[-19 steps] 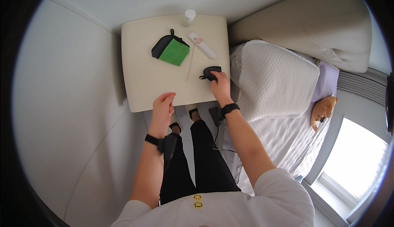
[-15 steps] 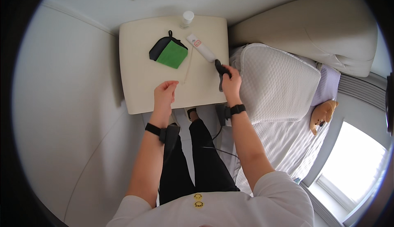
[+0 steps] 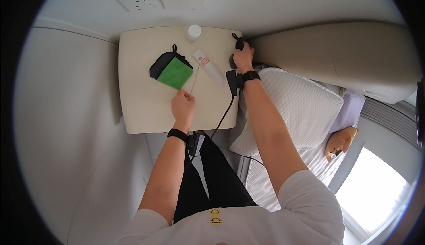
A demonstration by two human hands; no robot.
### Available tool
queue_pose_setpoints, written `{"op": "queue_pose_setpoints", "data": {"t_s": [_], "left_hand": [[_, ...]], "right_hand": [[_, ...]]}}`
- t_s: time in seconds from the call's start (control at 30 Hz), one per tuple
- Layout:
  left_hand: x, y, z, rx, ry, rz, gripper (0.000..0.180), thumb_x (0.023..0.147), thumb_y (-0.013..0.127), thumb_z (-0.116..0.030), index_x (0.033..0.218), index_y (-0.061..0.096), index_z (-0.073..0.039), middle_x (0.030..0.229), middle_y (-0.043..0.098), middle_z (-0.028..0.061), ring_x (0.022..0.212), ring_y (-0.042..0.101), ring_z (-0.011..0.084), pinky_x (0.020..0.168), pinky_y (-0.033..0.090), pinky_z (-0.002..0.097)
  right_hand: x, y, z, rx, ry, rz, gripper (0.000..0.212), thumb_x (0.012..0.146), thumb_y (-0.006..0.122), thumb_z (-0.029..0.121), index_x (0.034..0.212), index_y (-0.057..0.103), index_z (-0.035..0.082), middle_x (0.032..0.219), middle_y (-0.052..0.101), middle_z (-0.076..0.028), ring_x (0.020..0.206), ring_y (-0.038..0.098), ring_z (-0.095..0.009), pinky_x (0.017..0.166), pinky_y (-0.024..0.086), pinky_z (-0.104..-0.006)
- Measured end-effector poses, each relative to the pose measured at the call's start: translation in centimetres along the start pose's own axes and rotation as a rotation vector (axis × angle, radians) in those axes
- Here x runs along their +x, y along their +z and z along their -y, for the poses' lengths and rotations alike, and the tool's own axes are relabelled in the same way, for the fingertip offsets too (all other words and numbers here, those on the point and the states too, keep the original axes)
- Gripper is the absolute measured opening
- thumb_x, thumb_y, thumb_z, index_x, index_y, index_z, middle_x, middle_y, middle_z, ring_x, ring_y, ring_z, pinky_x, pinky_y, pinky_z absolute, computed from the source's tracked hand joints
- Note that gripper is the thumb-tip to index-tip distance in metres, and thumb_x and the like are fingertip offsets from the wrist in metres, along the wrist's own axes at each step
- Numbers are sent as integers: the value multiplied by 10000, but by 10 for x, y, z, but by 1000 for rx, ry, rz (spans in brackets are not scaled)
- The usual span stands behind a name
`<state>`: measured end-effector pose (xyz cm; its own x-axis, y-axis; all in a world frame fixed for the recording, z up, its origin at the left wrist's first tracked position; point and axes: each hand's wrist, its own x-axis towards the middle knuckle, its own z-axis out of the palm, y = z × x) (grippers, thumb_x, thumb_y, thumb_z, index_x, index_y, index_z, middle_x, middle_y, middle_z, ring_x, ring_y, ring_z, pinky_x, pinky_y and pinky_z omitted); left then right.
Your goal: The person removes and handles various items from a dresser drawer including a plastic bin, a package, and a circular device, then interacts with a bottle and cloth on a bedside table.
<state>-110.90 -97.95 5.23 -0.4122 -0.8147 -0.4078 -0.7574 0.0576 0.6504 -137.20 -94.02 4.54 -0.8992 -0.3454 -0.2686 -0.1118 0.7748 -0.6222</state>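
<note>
My left hand (image 3: 183, 108) is closed in a pinch at the near end of a thin pale stick (image 3: 195, 80) above the cream tabletop (image 3: 141, 108). Just beyond its fingers is a green cloth-like panel (image 3: 175, 73) on a small black pouch (image 3: 163, 62) with a loop. At the table's far right corner, my right hand (image 3: 243, 58) grips a dark object with a loop (image 3: 239, 44); the hand covers much of it, so its kind is unclear. Between the hands lies a long white packet (image 3: 208, 66) with a red mark.
A clear bottle with a white cap (image 3: 194, 32) stands at the back of the table. Wall sockets (image 3: 142, 1) are above. To the right are a padded headboard (image 3: 327, 46), a white pillow (image 3: 287, 108) and a brown plush toy (image 3: 341, 143). A black cable (image 3: 223, 119) hangs from the right wrist device.
My right hand has carried the dark object from the table's right edge to its far right corner. My left hand has moved forward onto the stick's near end. The view has shifted.
</note>
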Motion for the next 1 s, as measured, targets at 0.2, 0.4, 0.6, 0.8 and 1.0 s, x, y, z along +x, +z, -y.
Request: {"op": "queue_pose_setpoints", "data": {"t_s": [0.2,0.4,0.6,0.8,1.0], "left_hand": [[2,-3,-7,-17,37,-109,81,758,648,-89,790,603,-30,703,648,130,683,637,320,633,503,401],[5,-4,-2,-32,51,-106,85,729,647,-94,769,630,-21,690,647,125,659,641,289,629,503,380],[-8,-19,-5,67,-49,30,61,731,630,-92,763,615,-42,710,641,106,700,631,292,646,500,394],[-2,-14,6,-429,89,94,87,748,641,-92,792,612,-23,782,648,62,669,603,163,611,467,289],[22,-4,-25,-794,27,422,45,834,575,-74,822,558,-34,1003,630,89,935,632,174,725,452,251]], "right_hand": [[-3,10,30,51,-309,103,472,828,531,87,1299,491,75,1242,420,-244,1107,490,-414,977,407,-417],[2,23,51,-85,-501,114,476,793,547,56,1264,520,119,1185,455,-212,983,560,-413,859,487,-462],[-4,4,52,-358,-509,270,462,802,525,40,1241,524,185,1177,458,-214,973,571,-419,848,497,-462],[-56,-3,6,-210,-368,252,497,773,539,8,1236,437,153,1124,437,-250,925,544,-469,801,494,-491],[-134,-10,-39,-108,-191,263,495,777,543,-11,1239,421,115,1183,399,-262,945,544,-485,819,494,-485]]}}
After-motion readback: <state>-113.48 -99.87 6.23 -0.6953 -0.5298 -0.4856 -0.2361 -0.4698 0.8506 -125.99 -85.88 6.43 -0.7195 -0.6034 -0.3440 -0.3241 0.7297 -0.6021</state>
